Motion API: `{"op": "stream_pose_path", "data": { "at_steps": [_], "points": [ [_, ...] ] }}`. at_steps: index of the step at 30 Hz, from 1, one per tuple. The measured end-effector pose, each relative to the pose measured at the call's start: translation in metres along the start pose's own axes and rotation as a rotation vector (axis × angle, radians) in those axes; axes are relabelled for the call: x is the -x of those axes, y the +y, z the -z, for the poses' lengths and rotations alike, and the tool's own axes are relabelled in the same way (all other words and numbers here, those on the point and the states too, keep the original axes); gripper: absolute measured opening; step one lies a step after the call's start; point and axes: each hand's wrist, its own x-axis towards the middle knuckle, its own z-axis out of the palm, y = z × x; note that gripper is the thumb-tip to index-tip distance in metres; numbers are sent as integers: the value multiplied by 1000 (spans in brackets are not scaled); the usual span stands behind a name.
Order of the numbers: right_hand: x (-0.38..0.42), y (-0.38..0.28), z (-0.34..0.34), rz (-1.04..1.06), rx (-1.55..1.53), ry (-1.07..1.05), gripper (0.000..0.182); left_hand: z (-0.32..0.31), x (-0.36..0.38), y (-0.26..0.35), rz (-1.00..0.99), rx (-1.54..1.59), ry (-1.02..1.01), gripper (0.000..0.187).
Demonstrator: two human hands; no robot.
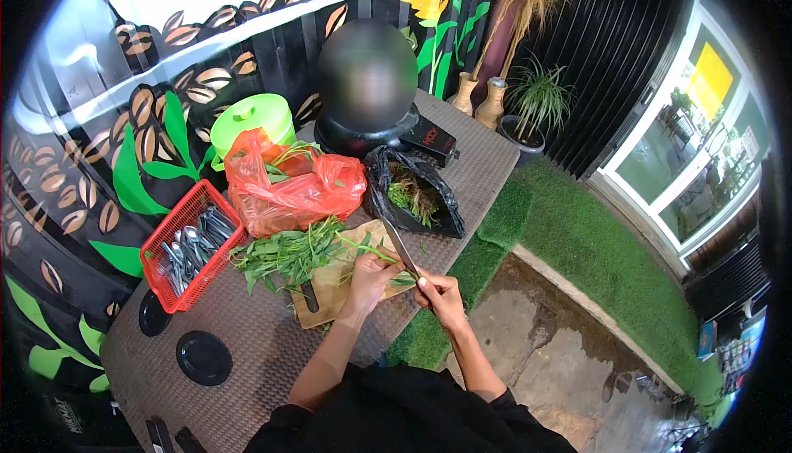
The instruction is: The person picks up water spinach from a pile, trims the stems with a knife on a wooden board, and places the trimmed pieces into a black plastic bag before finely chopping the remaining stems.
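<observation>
My right hand (440, 296) is closed round the handle of a knife (398, 244), its blade pointing up and away to the left. Pinched in my left hand (373, 276) is a green stem (363, 247), touching or very near the blade. Both hands are over a wooden cutting board (330, 292). A pile of leafy greens (285, 259) covers the board's left part and spills onto the table. Behind the board are a red plastic bag (280, 193) with some greens inside and an open black bag (450, 218) holding stems and roots.
On the brown woven table (272, 354) are a red basket (235, 205) of cutlery, two black dishes (204, 358), a lime-green lidded container (256, 119) and a dark rounded appliance (351, 135), partly blurred. The table's right edge lies beyond the black bag.
</observation>
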Motion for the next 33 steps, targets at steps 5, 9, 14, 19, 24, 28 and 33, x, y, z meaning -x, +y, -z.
{"op": "stream_pose_path", "data": {
  "at_steps": [5,9,14,19,24,28,33],
  "points": [
    [-4,1,1,-5,23,21,33,7,-4,-6,-63,-155,-62,13],
    [-6,-1,3,-42,-163,-21,35,-1,-2,1,-9,12,-26,14],
    [-5,-3,9,-43,-134,-29,39,14,-5,3,11,160,55,14],
    [-5,-6,5,30,-29,-69,40,12,-7,6,3,223,38,14],
    [-6,-11,6,19,39,-110,41,3,-5,13,-10,207,57,13],
    [-6,-7,11,-19,1,-116,41,3,-6,15,7,115,96,11],
    [-5,-4,9,13,8,-102,37,2,-4,12,22,65,69,11]
  ]
}}
